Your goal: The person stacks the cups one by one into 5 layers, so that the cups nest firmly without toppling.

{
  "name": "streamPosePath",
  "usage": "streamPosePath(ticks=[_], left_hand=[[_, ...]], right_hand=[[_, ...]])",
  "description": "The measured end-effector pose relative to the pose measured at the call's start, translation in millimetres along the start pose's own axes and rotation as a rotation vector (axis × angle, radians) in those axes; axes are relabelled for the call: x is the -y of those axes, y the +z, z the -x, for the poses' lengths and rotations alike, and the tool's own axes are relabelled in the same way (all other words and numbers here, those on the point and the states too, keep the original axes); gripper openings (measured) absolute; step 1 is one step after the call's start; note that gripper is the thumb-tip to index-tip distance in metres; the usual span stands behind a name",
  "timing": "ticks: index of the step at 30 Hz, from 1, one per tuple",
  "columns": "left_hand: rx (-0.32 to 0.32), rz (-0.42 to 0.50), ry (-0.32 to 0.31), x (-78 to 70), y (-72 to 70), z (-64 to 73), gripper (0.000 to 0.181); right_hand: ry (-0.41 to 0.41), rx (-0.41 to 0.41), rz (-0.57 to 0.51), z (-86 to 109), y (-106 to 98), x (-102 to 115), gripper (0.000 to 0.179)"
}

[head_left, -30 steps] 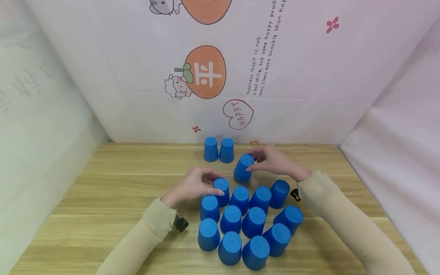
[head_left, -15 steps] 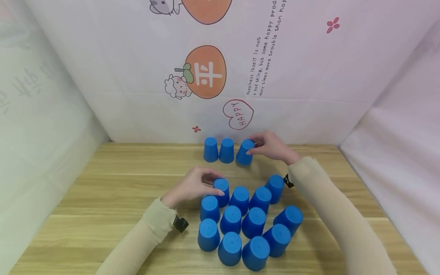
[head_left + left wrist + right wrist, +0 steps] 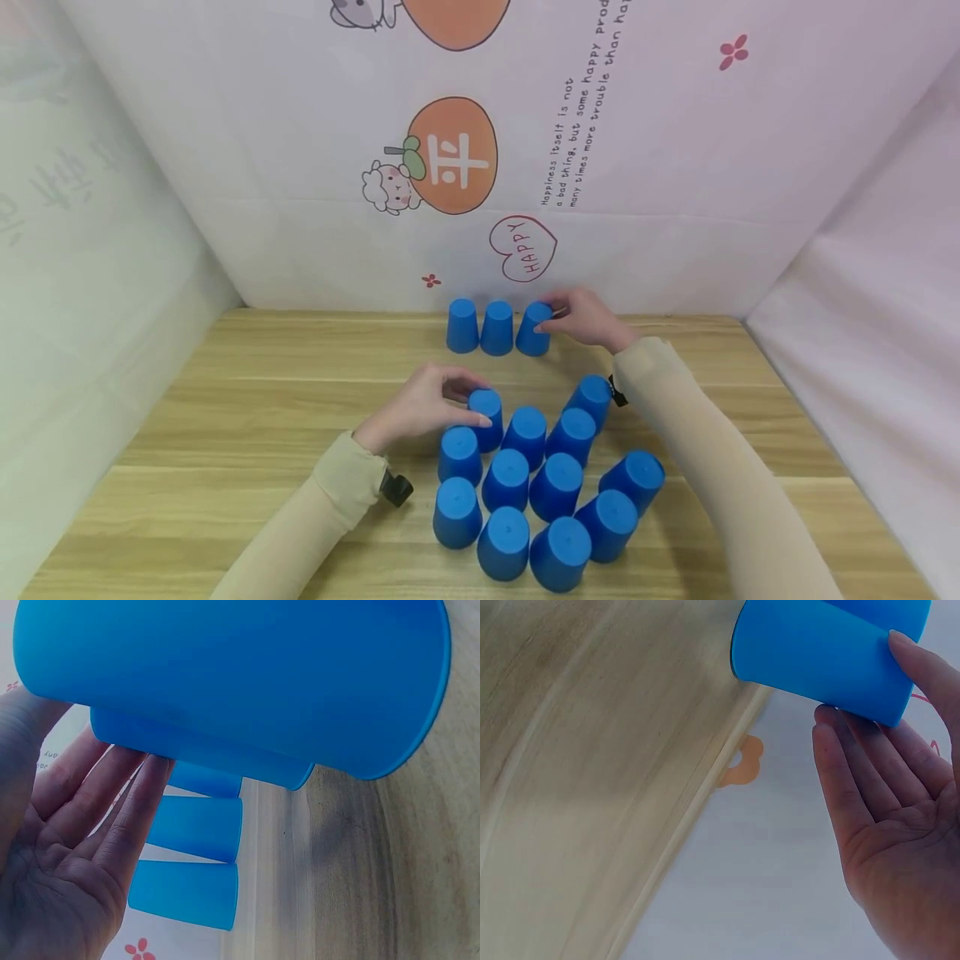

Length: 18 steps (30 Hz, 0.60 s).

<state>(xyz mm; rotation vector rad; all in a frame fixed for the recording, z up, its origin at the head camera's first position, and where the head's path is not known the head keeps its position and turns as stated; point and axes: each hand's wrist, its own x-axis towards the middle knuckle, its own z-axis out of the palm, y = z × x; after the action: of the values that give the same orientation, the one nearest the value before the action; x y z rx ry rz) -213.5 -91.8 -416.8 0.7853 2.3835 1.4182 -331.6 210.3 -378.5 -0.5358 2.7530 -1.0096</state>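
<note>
Pinching end cup in right hand, seemingly for neat alignment, and nearer cup in left hand.

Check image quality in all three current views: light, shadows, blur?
Head: bright, diffuse light, left cloth pale with faint lettering, soft shadows on the table. Left wrist: dimmer, left hand shaded, dark smudge of shadow on the wood. Right wrist: palm of the right hand shaded, orange print soft-edged.
</note>
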Motion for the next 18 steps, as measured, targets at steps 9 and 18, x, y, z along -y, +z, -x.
streamPosePath(ticks=[9,18], left_hand=[[0.003,0.000,-0.005,-0.2,0.7,-1.1,0.045],[-0.002,0.001,-0.005,-0.6,1.1,-0.3,0.044]], right_hand=[[0.001,0.000,0.001,1.6,0,-2,0.056],[-0.030,-0.039,-0.029,24.0,-21,11,0.068]])
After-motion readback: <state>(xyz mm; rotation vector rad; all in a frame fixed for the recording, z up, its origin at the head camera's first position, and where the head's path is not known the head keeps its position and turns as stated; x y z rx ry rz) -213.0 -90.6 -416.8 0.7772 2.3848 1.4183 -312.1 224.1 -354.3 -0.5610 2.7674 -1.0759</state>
